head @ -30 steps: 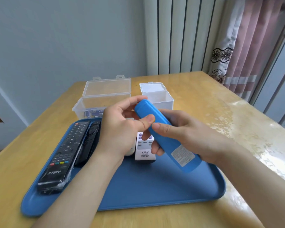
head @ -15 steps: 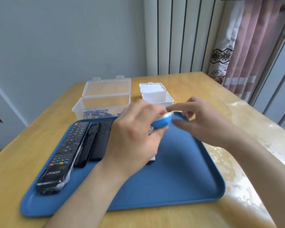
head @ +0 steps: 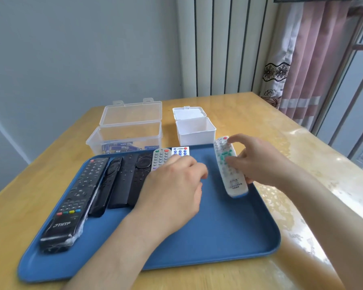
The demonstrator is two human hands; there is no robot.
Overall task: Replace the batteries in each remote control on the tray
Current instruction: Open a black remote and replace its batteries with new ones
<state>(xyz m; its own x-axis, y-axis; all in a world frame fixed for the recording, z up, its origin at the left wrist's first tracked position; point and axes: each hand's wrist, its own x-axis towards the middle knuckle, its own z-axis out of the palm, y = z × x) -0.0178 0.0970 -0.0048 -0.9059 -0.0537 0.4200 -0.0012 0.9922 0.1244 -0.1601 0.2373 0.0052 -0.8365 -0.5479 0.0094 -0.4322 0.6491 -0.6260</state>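
Observation:
A blue tray [head: 218,237] lies on the wooden table. My right hand [head: 258,160] grips a white remote with a blue back [head: 231,174], button side up, at the tray's right side. My left hand [head: 174,189] hovers over the tray's middle with fingers loosely curled, holding nothing. Beneath and beside it lie a grey remote [head: 160,156] and a small white remote [head: 180,151], partly hidden. Left of these lie three slim black remotes [head: 122,181] and a large black remote in plastic wrap [head: 76,199].
Behind the tray stands an open clear box [head: 130,132] with blue batteries [head: 122,147] in it. To its right is an open white box [head: 195,130]. A glossy table surface runs to the right; a curtain and window frame stand beyond.
The blue-backed remote has been turned button side up and lowered to the tray's right side in my right hand. My left hand has let go of it and moved left.

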